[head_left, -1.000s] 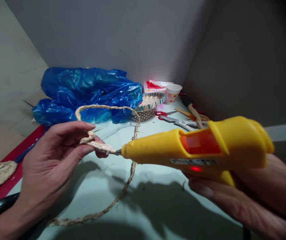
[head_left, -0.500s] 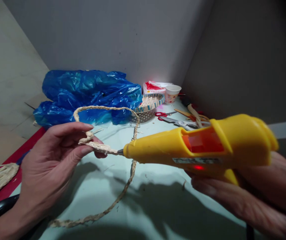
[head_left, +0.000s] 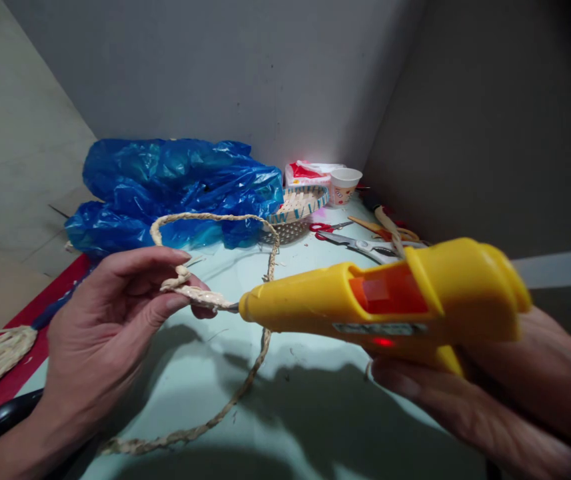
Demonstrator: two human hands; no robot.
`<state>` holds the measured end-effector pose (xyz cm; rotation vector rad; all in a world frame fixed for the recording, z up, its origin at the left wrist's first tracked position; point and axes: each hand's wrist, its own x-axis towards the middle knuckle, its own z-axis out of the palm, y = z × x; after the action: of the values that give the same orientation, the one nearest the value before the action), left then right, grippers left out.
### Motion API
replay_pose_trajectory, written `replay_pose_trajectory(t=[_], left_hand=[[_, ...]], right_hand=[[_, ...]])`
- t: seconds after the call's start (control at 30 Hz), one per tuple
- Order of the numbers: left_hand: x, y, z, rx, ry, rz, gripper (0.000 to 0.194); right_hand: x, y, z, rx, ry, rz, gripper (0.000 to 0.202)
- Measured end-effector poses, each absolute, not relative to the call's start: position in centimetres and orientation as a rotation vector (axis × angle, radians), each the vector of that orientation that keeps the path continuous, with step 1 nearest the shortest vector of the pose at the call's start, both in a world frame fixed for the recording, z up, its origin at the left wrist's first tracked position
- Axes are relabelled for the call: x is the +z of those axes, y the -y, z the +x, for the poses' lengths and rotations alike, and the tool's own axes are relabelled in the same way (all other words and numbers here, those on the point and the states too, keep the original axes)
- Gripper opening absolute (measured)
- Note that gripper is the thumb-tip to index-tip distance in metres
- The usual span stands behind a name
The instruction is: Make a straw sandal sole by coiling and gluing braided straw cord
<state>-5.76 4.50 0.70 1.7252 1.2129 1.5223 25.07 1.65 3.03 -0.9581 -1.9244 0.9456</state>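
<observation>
Between the thumb and fingers of my left hand (head_left: 110, 333) is the end of a braided straw cord (head_left: 252, 373). The cord arcs up behind the hand, bends down past the glue gun and curls back to the lower left. Glossy glue shows along the pinched end. My right hand (head_left: 475, 393) is wrapped round the handle of a yellow hot glue gun (head_left: 295, 297), partly hidden behind its body. A small red light glows on its side. The metal nozzle touches, or nearly touches, the tip of the pinched cord end.
Behind the hands lie a crumpled blue plastic bag (head_left: 175, 187), a woven basket (head_left: 298, 207) and a paper cup (head_left: 345, 187). Red-handled scissors (head_left: 325, 229) and grey shears (head_left: 360, 245) rest at the right. A woven straw piece (head_left: 0, 363) lies at the far left.
The glue gun and my right hand have shifted a little left and its rear has dipped. My left hand has edged slightly right with the cord end.
</observation>
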Motion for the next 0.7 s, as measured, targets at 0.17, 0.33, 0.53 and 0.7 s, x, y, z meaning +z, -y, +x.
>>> replay_pose_trajectory(t=[0.17,0.33,0.53,0.7], left_hand=[[0.7,-4.4,-5.6,1.502,-1.199,1.738,0.026],[0.6,-4.4,-5.3,1.511,-1.141,1.724,0.029],[0.4,-4.4,-5.4,1.513,-1.152,1.708,0.027],[0.5,-4.4,-5.7,1.518,-1.158,1.737,0.026]], right_hand=[[5.7,-1.5,23.2,0.537,2.187,-0.848,0.046],[5.7,-1.2,23.2,0.351,2.144,-0.747,0.057],[5.3,-1.3,23.5,0.450,2.245,-0.908,0.053],[5.2,-1.0,23.8,0.351,2.277,-1.012,0.054]])
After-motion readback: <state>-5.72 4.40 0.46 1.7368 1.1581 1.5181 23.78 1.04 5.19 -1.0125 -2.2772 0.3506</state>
